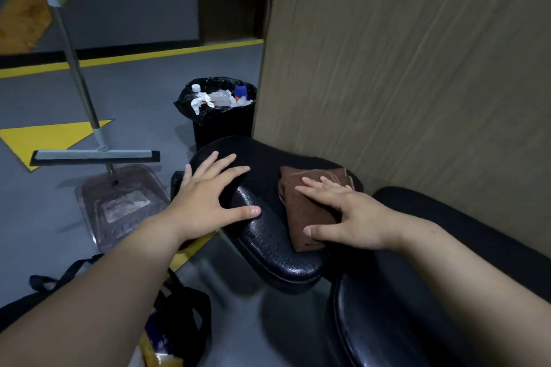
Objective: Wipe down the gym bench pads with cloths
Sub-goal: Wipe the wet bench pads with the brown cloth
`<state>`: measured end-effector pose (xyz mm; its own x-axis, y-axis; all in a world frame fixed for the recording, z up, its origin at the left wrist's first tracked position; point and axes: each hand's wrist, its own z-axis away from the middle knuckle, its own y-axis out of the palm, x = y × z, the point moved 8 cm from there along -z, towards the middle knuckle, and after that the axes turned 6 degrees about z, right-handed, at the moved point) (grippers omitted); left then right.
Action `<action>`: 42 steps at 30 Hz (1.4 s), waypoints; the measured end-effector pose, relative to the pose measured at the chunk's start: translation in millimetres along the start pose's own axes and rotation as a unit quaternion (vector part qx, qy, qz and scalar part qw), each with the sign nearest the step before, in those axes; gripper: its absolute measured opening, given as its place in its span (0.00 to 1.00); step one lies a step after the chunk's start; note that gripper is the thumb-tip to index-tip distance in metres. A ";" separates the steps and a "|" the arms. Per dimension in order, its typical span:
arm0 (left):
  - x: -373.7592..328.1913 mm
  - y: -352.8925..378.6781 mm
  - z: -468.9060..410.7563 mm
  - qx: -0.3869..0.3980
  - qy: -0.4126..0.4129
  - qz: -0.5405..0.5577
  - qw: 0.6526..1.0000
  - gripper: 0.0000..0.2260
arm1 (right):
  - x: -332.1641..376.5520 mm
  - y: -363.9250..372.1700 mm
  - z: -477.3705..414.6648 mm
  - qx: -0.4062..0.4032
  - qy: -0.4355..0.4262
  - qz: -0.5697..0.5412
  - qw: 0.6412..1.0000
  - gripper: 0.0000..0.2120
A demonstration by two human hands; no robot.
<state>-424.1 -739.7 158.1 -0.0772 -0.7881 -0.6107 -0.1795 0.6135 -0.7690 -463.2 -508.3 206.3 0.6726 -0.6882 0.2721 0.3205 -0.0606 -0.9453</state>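
Observation:
A black textured seat pad point(268, 235) of the gym bench lies in the middle of the view. A second, longer black pad point(396, 325) runs toward the lower right. On the seat pad's right side lies a folded brown cloth point(301, 205). My right hand point(348, 214) presses flat on the cloth with straight, spread fingers. My left hand point(208, 197) rests flat on the pad's left part, fingers spread, holding nothing.
A wood-grain wall panel point(417, 68) stands right behind the bench. A black bin point(220, 125) full of trash stands beyond the pad. A floor squeegee point(95, 156) and a clear dustpan point(119, 202) sit on the grey floor at left. A dark bag point(179, 307) lies below.

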 end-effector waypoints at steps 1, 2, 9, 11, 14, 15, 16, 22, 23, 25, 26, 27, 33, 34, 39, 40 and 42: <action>-0.7 0.1 -0.3 0.002 -0.002 -0.004 1.000 0.44 | 0.0 1.9 7.4 -0.003 -0.002 -0.002 1.000 0.37; -1.8 0.1 -0.7 0.005 -0.005 -0.010 1.000 0.44 | -0.7 4.3 14.5 -0.007 -0.003 -0.005 1.000 0.38; -15.2 0.8 -0.8 0.011 -0.021 -0.075 0.997 0.45 | -9.8 14.1 65.7 -0.014 0.041 0.009 0.999 0.38; -22.8 1.6 1.0 0.011 -0.016 -0.081 0.997 0.45 | -11.4 17.5 76.5 -0.017 0.063 0.017 0.998 0.36; -38.6 1.9 3.7 0.013 -0.006 -0.076 0.997 0.40 | -6.9 23.9 78.7 -0.042 0.103 0.058 0.992 0.35; -41.7 2.4 4.4 0.015 -0.008 -0.075 0.997 0.38 | -3.1 25.5 75.6 -0.050 0.119 0.071 0.989 0.36; -43.8 2.7 4.7 0.016 -0.010 -0.074 0.997 0.36 | 2.0 27.2 70.4 -0.058 0.135 0.078 0.986 0.36; -39.3 -5.2 1.7 -0.026 -0.023 -0.052 0.998 0.29 | 41.2 33.3 3.6 -0.069 0.240 0.057 0.967 0.37; -39.0 -7.9 0.4 -0.042 -0.021 -0.048 0.998 0.27 | 46.6 32.1 -10.9 -0.069 0.250 0.054 0.964 0.37; -41.3 -11.9 -1.5 -0.066 -0.004 -0.038 0.997 0.24 | 55.1 28.3 -37.7 -0.067 0.259 0.050 0.962 0.37; -44.2 -13.2 -2.3 -0.075 0.012 -0.032 0.997 0.23 | 57.5 26.7 -49.0 -0.064 0.259 0.051 0.962 0.36; -46.4 -13.5 -3.0 -0.079 0.028 -0.025 0.996 0.22 | 58.8 25.3 -58.0 -0.060 0.259 0.051 0.963 0.36; -57.4 -11.7 -7.4 -0.086 0.062 0.031 0.994 0.23 | 53.6 19.8 -62.3 -0.038 0.210 -0.031 0.976 0.36; -60.7 -10.0 -8.7 -0.083 0.061 0.029 0.994 0.25 | 50.3 15.7 -55.3 -0.041 0.190 -0.061 0.979 0.36; -87.7 8.9 -18.5 -0.062 0.049 -0.083 0.993 0.27 | 23.7 -19.1 16.0 -0.139 0.116 -0.065 0.981 0.33; -95.8 13.2 -19.0 -0.056 0.049 -0.098 0.992 0.28 | 17.0 -22.6 34.6 -0.151 0.119 -0.043 0.980 0.33; -118.1 22.8 -18.9 -0.049 0.061 -0.117 0.990 0.31 | 1.5 -27.6 75.4 -0.167 0.136 -0.010 0.976 0.33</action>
<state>-437.6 -633.5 216.2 -0.1391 -0.9119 -0.3862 -0.2998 0.4105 -0.8612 -420.7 -453.1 246.4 0.4512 -0.8484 0.2768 0.0661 -0.2776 -0.9584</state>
